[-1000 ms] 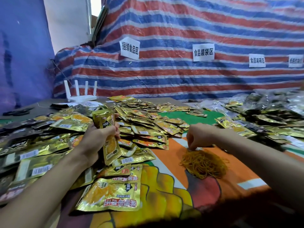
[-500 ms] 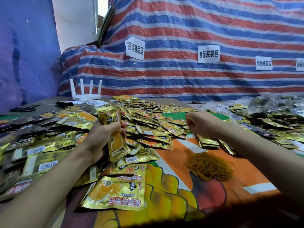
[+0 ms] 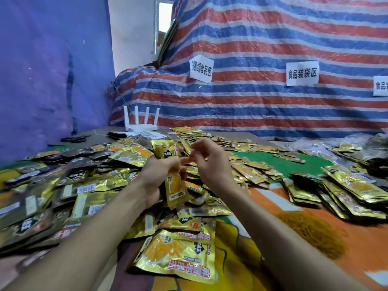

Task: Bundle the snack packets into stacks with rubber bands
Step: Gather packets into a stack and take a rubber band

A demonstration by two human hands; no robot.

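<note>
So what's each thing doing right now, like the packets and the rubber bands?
Gold foil snack packet stack: upright, gripped by left hand.
Right hand: fingers curled beside stack; contents unclear.
Orange rubber band pile: loose, untouched.
White four-antenna router: antennas upright.

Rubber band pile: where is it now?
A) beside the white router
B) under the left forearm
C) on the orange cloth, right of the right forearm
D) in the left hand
C: the rubber band pile lies on the orange cloth, to the right of the right forearm.
</note>
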